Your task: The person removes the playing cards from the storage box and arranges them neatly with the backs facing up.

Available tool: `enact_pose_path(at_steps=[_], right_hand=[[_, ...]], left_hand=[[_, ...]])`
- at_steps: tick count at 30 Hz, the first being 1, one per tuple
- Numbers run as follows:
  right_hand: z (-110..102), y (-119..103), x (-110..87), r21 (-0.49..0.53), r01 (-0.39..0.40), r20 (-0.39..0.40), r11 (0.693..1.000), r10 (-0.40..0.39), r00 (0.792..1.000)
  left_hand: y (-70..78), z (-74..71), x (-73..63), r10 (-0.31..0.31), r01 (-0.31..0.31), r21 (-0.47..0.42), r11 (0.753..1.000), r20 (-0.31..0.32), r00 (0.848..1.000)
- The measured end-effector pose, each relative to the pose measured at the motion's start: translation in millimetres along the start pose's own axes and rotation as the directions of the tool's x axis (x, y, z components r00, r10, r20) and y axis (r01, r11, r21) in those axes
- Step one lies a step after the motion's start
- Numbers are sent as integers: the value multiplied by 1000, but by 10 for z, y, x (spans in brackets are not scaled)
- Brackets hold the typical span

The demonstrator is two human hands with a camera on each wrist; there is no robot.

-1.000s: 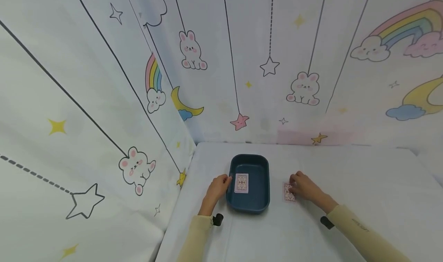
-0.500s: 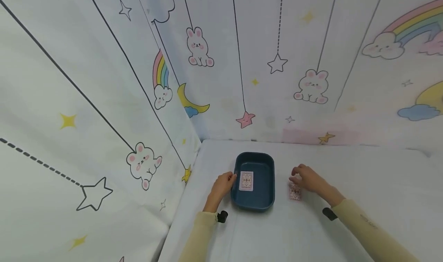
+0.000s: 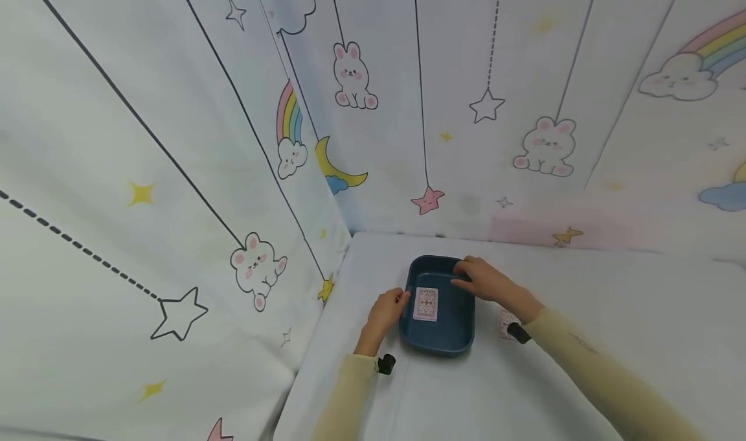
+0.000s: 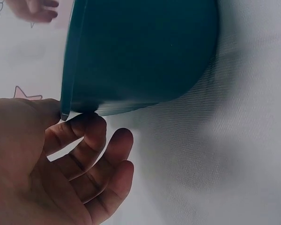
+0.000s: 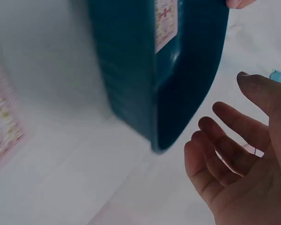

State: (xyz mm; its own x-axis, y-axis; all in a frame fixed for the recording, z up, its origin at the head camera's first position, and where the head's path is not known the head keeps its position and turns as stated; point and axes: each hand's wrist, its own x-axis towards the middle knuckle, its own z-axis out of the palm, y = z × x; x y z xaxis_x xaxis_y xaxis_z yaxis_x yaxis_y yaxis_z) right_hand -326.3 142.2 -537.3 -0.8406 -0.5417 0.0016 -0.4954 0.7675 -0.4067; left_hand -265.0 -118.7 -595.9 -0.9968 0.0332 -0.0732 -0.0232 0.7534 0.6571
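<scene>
A dark blue tray (image 3: pixel 438 346) sits on the white table with one patterned card (image 3: pixel 426 304) lying flat inside it. My left hand (image 3: pixel 387 309) rests against the tray's left rim (image 4: pixel 68 79), its fingers (image 4: pixel 91 140) loosely curled and holding nothing. My right hand (image 3: pixel 481 280) hovers over the tray's far right corner, with relaxed fingers (image 5: pixel 225 136) and an empty palm. A second card (image 3: pixel 507 320) lies on the table right of the tray, partly hidden by my right wrist. The right wrist view shows that second card (image 5: pixel 2 117), the tray (image 5: pixel 126 75) and the first card (image 5: pixel 165 23).
Cloth walls printed with rabbits, stars and rainbows close in the table on the left (image 3: pixel 175 201) and at the back (image 3: pixel 495 136). White tabletop (image 3: pixel 612 311) stretches to the right and in front of the tray.
My right hand left the card on the table and moved left and away, to above the tray's far right corner. The left hand stayed at the tray's left rim.
</scene>
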Motion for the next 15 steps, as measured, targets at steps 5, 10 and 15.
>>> enact_pose_path(at_steps=[5,10,15], right_hand=[[96,-149,232,-30,33,87,999,-30,996],[251,-260,430,-105,77,211,992,-53,976],[387,-349,572,-120,52,346,991,-7,938]], left_hand=[[21,19,29,-7,7,12,1000,22,1000],[29,-16,33,1,-2,14,1000,21,1000],[24,-47,19,-1,0,33,999,16,1000]])
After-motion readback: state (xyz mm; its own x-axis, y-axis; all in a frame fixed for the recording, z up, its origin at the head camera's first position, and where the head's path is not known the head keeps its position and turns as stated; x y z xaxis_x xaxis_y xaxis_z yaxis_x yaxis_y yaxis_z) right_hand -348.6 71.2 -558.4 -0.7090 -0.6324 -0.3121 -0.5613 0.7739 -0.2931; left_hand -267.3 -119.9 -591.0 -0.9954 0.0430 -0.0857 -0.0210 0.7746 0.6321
